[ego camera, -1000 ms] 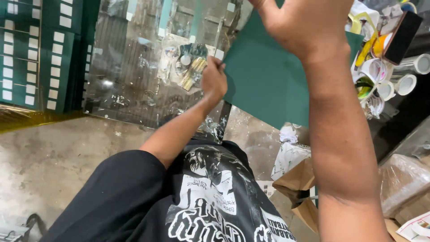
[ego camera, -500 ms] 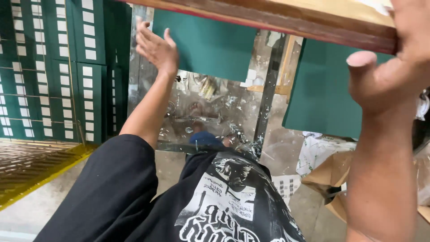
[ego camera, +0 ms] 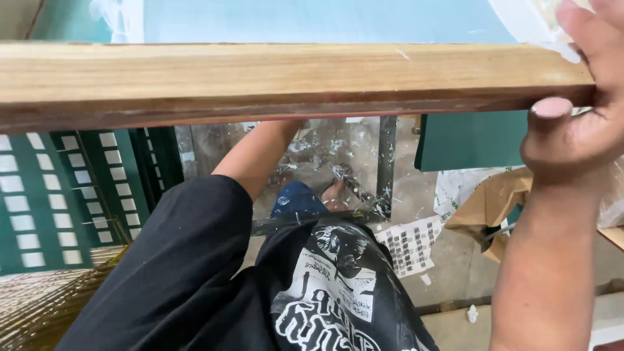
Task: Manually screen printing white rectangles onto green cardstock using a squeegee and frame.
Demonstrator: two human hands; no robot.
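Observation:
A long wooden bar (ego camera: 260, 81) runs across the top of the view, close to the camera, with a teal-green panel (ego camera: 325, 19) behind it. My right hand (ego camera: 578, 123) grips the bar's right end, thumb under its lower edge and fingers over the top. My left forearm (ego camera: 260, 153) reaches up behind the bar near its middle. The left hand itself is hidden by the wood, so its grip does not show. My black printed shirt (ego camera: 325, 292) fills the lower middle.
Stacks of green boxes with white squares (ego camera: 65, 195) stand at the left. A dusty clear sheet in a dark frame (ego camera: 364, 169) lies below. Another green board (ego camera: 471, 140), torn cardboard (ego camera: 487, 208) and a printed paper sheet (ego camera: 409, 244) lie at the right. A straw-coloured mat (ego camera: 45, 305) is bottom left.
The wooden bar has come down and closer, now spanning the whole view. My left hand, spread on the green panel before, has gone behind the bar. My right hand keeps its grip.

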